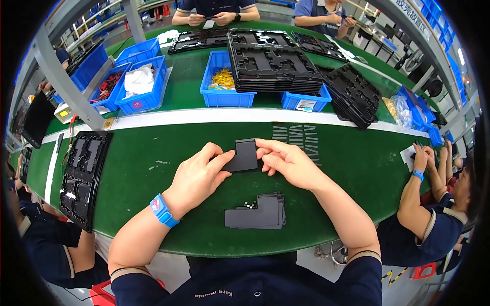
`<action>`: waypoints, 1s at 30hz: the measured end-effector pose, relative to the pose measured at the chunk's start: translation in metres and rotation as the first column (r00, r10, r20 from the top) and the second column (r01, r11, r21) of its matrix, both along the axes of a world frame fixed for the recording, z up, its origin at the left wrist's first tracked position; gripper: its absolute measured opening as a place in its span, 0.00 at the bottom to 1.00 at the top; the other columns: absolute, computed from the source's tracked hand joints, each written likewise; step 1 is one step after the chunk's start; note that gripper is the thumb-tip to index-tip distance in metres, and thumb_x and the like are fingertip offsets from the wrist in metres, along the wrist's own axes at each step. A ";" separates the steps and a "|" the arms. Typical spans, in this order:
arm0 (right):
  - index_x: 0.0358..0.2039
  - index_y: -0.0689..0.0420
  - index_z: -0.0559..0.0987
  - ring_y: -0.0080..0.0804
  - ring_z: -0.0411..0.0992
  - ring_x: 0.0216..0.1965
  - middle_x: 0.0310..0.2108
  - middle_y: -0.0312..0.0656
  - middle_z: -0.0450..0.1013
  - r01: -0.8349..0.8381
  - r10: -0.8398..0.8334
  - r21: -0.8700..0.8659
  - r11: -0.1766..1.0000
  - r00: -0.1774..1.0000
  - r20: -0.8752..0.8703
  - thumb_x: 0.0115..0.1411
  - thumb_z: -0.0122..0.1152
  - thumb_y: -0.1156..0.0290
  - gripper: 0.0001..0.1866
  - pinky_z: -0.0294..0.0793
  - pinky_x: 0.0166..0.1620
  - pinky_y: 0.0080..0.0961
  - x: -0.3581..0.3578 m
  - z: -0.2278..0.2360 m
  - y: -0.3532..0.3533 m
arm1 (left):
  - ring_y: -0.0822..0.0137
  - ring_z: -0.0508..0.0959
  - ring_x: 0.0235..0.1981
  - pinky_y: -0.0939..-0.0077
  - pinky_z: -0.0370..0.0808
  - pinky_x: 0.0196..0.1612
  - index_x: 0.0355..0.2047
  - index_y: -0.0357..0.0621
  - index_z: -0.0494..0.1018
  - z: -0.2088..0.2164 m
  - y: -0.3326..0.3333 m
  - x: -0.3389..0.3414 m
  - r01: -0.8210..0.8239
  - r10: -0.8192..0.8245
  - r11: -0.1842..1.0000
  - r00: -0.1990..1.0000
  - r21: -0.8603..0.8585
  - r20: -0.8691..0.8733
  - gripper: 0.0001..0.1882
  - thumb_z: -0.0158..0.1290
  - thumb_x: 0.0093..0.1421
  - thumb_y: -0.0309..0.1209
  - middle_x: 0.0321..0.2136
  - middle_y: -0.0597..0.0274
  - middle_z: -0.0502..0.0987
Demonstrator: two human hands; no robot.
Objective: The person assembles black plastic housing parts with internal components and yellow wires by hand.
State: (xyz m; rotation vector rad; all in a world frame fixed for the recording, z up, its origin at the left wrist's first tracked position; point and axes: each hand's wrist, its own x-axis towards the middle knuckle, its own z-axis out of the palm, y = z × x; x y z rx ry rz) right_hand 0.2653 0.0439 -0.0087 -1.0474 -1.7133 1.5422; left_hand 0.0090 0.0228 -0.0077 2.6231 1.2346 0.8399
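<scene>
A dark grey, L-shaped flat piece (246, 156) is held just above the green table, in front of me. My left hand (196, 173) pinches its lower left part between thumb and fingers. At its right edge is my right hand (287, 162), with the index finger on the upper corner and the thumb close to the side. Nearer to me lies a small loose stack of similar L-shaped pieces (255, 217), with a few tiny white bits at its inner corner.
Rows of thin clear strips (296, 137) lie on the green table (178, 234) to the right. Black moulded trays (84, 176) are piled at the left, and a tall tray stack (275, 61) stands at the back. Blue bins (228, 99) line the far side. Co-workers sit around.
</scene>
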 end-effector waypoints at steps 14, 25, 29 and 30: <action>0.50 0.59 0.75 0.42 0.76 0.36 0.37 0.44 0.73 -0.043 -0.366 0.713 0.700 0.835 0.411 0.60 0.62 0.72 0.17 0.77 0.38 0.34 0.007 0.011 -0.002 | 0.56 0.79 0.35 0.64 0.79 0.36 0.46 0.45 0.77 0.015 0.002 -0.011 -0.057 0.047 0.997 0.987 -0.060 -0.152 0.23 0.66 0.48 0.27 0.39 0.59 0.73; 0.31 0.57 0.79 0.35 0.75 0.32 0.30 0.38 0.76 -0.154 -0.165 0.355 0.922 0.673 0.721 0.52 0.70 0.66 0.10 0.74 0.37 0.32 0.033 0.021 0.009 | 0.58 0.77 0.32 0.65 0.76 0.35 0.46 0.49 0.77 0.058 -0.023 -0.014 0.163 -0.180 0.979 0.973 -0.122 -0.147 0.31 0.70 0.39 0.40 0.28 0.61 0.74; 0.30 0.58 0.78 0.38 0.76 0.36 0.32 0.40 0.76 -0.180 -0.112 0.290 0.940 0.640 0.760 0.56 0.67 0.67 0.09 0.74 0.40 0.34 0.026 0.021 0.009 | 0.61 0.77 0.29 0.68 0.75 0.32 0.54 0.50 0.74 0.047 -0.046 0.009 0.322 -0.353 0.929 0.920 -0.185 -0.170 0.38 0.68 0.40 0.45 0.29 0.64 0.74; 0.31 0.58 0.77 0.39 0.76 0.39 0.34 0.41 0.75 -0.218 -0.118 0.330 0.919 0.644 0.756 0.58 0.64 0.68 0.08 0.74 0.41 0.36 0.026 0.018 0.007 | 0.62 0.77 0.29 0.70 0.75 0.31 0.56 0.51 0.73 0.045 -0.047 0.010 0.327 -0.360 0.928 0.910 -0.180 -0.206 0.38 0.67 0.41 0.43 0.29 0.65 0.73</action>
